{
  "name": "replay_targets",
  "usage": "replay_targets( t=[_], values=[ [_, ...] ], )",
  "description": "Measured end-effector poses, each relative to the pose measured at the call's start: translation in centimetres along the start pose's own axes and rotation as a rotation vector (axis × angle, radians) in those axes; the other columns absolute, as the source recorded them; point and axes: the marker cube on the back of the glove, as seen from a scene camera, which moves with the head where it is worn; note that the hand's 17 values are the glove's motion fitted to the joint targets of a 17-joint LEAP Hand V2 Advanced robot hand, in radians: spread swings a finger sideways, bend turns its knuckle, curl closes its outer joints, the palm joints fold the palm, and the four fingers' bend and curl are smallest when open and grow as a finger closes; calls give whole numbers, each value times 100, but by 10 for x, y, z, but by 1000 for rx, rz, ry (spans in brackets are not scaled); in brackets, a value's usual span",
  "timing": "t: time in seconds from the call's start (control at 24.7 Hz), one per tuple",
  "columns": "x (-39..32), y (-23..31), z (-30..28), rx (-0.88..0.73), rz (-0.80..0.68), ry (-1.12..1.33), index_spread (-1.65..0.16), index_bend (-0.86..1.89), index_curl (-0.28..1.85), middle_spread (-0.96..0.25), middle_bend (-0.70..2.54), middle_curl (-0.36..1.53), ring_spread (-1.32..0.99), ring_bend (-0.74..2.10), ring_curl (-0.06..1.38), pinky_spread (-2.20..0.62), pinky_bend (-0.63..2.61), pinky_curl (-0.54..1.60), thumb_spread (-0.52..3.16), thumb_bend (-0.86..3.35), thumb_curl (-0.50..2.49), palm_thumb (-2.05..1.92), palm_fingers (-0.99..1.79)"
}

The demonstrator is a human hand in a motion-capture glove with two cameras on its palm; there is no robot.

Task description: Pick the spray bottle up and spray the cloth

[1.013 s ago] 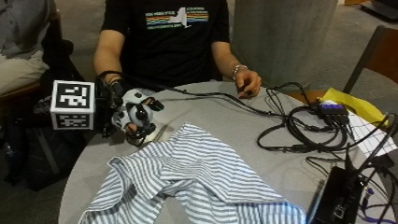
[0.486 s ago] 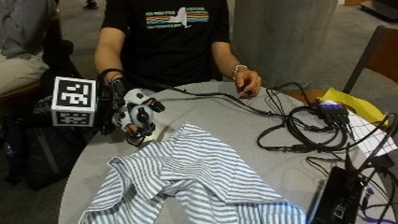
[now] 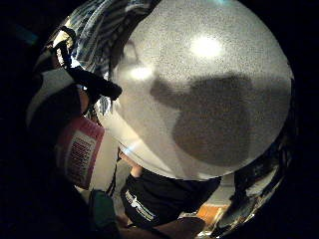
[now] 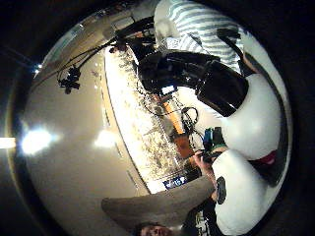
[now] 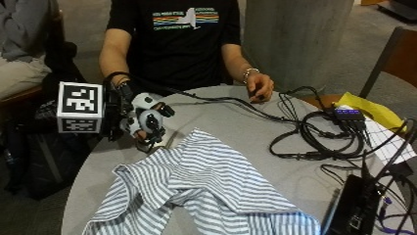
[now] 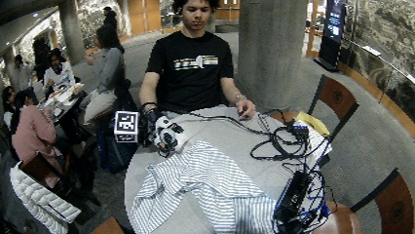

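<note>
Hands first: the gloved right hand [image 5: 133, 120] is wrapped around a white spray bottle [image 5: 151, 122] at centre left, held beside the striped cloth [image 5: 208, 191] spread lower centre on the grey surface [image 5: 247, 132]; the bare hand [image 5: 259, 88] rests near black cables [image 5: 312, 142].

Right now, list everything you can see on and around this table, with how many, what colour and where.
spray bottle: one, white with a black nozzle, held in the gloved hand at the table's edge, beside the cloth
cloth: one, blue and white striped, crumpled on the table in front of the person
table: one, grey, round
cables: a black tangle, on the table beside the bare hand
yellow sheet: one, at the table's far edge past the cables
right hand: black glove, grips the spray bottle
left hand: bare, rests on the table's rim
</note>
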Motion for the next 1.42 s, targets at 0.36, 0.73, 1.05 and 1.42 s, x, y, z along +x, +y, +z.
replay_targets(
  t=[0.36, 0.73, 1.05, 1.42],
  values=[
    [6, 5, 3, -9, 7, 23, -14, 10, 27, -5, 34, 51, -7, 65, 44, -18, 55, 40, 67, -3, 61, 98, 119],
    [-11, 22, 28, -17, -276, -85, -13, 10, 26, -5, 35, 52, -8, 66, 44, -19, 56, 40, 70, -3, 61, 98, 119],
    [-35, 66, 123, -124, -683, -209, -14, 10, 26, -5, 38, 53, -7, 64, 44, -16, 54, 39, 76, -2, 59, 98, 114],
    [-25, 72, 235, -254, -829, -126, -15, 13, 27, -6, 37, 52, -7, 56, 41, -13, 48, 37, 81, -3, 57, 98, 110]
  ],
)
